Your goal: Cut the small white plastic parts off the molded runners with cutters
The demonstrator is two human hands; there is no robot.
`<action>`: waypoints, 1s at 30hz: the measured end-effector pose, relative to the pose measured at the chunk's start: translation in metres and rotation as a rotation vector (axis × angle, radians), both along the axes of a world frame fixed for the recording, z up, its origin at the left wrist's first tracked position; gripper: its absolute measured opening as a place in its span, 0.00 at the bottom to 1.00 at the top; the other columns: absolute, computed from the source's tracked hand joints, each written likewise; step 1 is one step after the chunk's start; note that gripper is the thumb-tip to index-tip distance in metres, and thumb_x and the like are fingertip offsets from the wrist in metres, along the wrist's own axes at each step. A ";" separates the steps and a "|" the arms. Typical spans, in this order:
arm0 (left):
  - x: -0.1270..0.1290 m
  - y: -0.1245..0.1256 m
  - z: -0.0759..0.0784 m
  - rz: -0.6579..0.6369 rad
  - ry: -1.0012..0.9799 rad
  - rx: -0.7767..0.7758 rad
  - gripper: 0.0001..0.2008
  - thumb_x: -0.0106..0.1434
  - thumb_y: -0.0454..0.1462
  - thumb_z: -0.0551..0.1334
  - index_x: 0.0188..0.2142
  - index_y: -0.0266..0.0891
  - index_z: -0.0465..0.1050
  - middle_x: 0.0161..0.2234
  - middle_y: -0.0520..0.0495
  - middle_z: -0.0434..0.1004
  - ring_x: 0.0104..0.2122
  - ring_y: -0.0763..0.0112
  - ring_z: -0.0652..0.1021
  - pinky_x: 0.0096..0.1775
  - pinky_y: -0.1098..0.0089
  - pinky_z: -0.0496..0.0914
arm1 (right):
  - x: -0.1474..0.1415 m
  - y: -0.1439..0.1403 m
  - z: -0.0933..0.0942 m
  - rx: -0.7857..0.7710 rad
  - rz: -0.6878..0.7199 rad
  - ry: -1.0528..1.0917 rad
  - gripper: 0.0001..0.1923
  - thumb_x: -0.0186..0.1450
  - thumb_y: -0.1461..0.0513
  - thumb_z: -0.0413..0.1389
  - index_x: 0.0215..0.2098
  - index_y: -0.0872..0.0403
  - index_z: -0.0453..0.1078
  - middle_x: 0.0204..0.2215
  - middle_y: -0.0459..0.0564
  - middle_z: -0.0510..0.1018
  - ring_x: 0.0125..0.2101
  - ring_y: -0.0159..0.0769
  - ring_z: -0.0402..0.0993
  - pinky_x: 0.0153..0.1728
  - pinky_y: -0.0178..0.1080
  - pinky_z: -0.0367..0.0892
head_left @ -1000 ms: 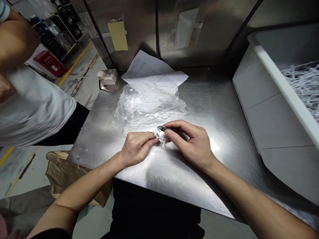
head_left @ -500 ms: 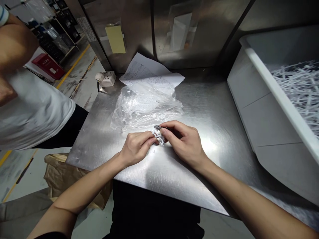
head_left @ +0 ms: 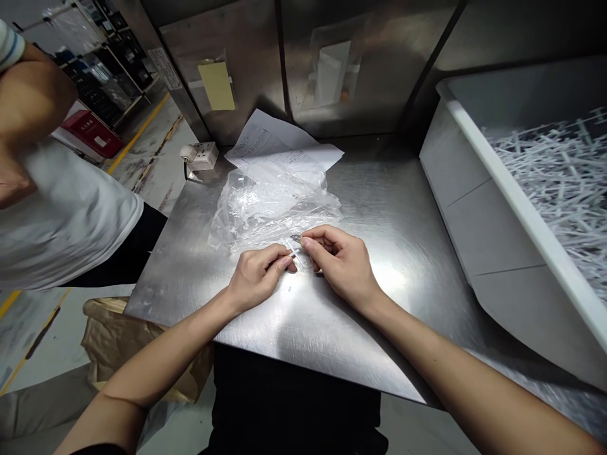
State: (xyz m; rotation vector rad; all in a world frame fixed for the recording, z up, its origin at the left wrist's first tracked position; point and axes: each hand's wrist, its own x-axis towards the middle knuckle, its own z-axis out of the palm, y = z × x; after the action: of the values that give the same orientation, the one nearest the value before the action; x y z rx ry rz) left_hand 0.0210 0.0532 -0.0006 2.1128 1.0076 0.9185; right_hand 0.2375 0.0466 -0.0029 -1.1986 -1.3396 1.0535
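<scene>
My left hand (head_left: 256, 278) and my right hand (head_left: 342, 264) meet over the steel table (head_left: 360, 328), fingertips pinched together on a small white plastic piece (head_left: 294, 254). A small dark metal tool (head_left: 296, 239) shows at my right thumb and forefinger. Most of the piece is hidden by my fingers. Just behind my hands lies a crumpled clear plastic bag (head_left: 270, 202), partly on top of printed paper sheets (head_left: 277, 142).
A large grey bin (head_left: 474, 183) full of white plastic strips (head_left: 559, 183) stands at the right. A white power socket (head_left: 202, 155) sits at the table's far left corner. Another person in a white shirt (head_left: 57, 208) stands at the left. A brown paper bag (head_left: 123, 341) lies on the floor.
The white piece looks smaller between my fingers than before. The view has shifted, showing more of the bin; my hands stay in the same place on the table.
</scene>
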 end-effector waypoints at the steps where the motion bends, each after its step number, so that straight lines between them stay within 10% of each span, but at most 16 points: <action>1: 0.000 0.000 0.000 0.002 0.003 0.024 0.09 0.81 0.37 0.63 0.43 0.40 0.81 0.34 0.51 0.89 0.28 0.75 0.84 0.34 0.75 0.76 | 0.002 -0.001 0.001 0.013 -0.004 -0.002 0.11 0.72 0.54 0.66 0.43 0.52 0.84 0.31 0.48 0.85 0.28 0.36 0.78 0.27 0.38 0.69; 14: -0.003 -0.003 0.003 0.000 -0.006 0.396 0.05 0.80 0.33 0.64 0.48 0.38 0.81 0.36 0.47 0.89 0.34 0.67 0.88 0.38 0.70 0.80 | 0.012 -0.010 0.019 0.103 -0.012 -0.021 0.08 0.72 0.56 0.66 0.43 0.52 0.84 0.31 0.46 0.86 0.25 0.35 0.79 0.30 0.40 0.74; 30: 0.000 -0.002 0.002 -0.023 0.064 0.393 0.08 0.80 0.32 0.62 0.44 0.39 0.80 0.31 0.50 0.84 0.28 0.71 0.83 0.33 0.71 0.75 | -0.001 -0.022 0.026 0.143 0.032 -0.051 0.05 0.74 0.59 0.66 0.44 0.49 0.85 0.35 0.47 0.89 0.32 0.37 0.84 0.33 0.40 0.78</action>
State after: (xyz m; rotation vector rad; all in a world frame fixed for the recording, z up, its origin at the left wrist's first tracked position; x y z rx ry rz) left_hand 0.0207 0.0507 0.0009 2.4842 0.8858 1.1171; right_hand 0.2369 0.0247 0.0230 -1.1076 -1.4526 0.9382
